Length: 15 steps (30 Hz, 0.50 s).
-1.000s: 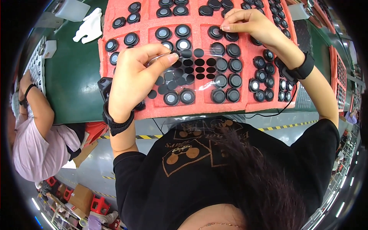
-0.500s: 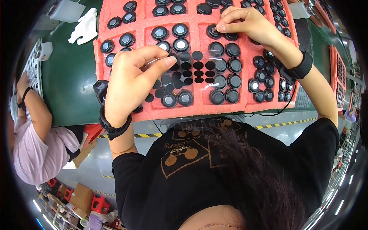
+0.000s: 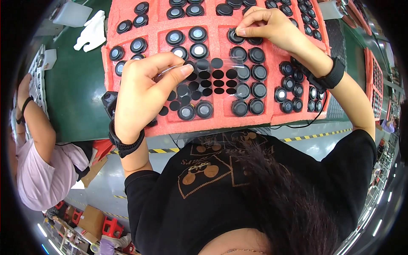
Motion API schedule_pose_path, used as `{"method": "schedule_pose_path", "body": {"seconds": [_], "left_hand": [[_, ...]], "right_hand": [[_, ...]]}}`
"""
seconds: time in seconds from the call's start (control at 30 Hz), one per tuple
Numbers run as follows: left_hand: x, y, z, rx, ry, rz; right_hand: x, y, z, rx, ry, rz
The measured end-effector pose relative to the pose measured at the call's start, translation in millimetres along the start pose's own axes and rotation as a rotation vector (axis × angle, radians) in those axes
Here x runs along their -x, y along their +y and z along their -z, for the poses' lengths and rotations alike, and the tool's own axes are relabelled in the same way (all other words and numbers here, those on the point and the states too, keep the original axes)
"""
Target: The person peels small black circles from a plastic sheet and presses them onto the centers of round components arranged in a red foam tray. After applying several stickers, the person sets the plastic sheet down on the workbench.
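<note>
My left hand (image 3: pixel 144 87) pinches the edge of a clear plastic sheet between thumb and fingers. Rows of black round stickers (image 3: pixel 218 84) show on the sheet, which is held over a pink foam tray (image 3: pixel 217 117). Black round caps with grey or silvery centres (image 3: pixel 198 50) sit in groups in the tray's compartments. Farther away, my right hand (image 3: pixel 276 32) has thumb and forefinger pressed together at a black cap (image 3: pixel 235 38) in the upper middle compartment. Whatever lies between those fingertips is too small to make out.
A white glove (image 3: pixel 91 33) and a whitish plastic container (image 3: pixel 71 15) rest on the green table (image 3: pixel 80 89) to the left. Another person (image 3: pixel 40 165) works at the far left. More pink foam trays (image 3: pixel 377 85) stand beyond my right arm.
Both hands keep their grip and pose. My right fingertips have shifted very slightly left on the cap, and the whole scene sits a touch farther left.
</note>
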State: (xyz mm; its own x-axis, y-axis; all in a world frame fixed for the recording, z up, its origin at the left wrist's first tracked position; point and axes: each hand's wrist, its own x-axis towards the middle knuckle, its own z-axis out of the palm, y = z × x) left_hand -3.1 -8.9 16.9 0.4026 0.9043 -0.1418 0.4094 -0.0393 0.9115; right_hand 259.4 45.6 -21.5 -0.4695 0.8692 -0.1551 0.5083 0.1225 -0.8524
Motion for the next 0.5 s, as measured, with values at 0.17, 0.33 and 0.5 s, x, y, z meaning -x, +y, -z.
{"method": "schedule_pose_path", "body": {"seconds": [0.17, 0.33, 0.5], "left_hand": [[-1.3, -1.1, -1.1, 0.012, -0.003, -0.01], [-1.5, -3.7, -4.4, -0.02, 0.013, -0.036], [-1.2, -7.4, -2.7, -0.105, 0.027, -0.088]], "right_hand": [[3.4, -2.5, -11.2, 0.19, 0.115, 0.089], [0.8, 4.1, -6.8, 0.068, 0.132, 0.053], [14.4, -61.9, -8.3, -0.106, 0.126, 0.116]]}}
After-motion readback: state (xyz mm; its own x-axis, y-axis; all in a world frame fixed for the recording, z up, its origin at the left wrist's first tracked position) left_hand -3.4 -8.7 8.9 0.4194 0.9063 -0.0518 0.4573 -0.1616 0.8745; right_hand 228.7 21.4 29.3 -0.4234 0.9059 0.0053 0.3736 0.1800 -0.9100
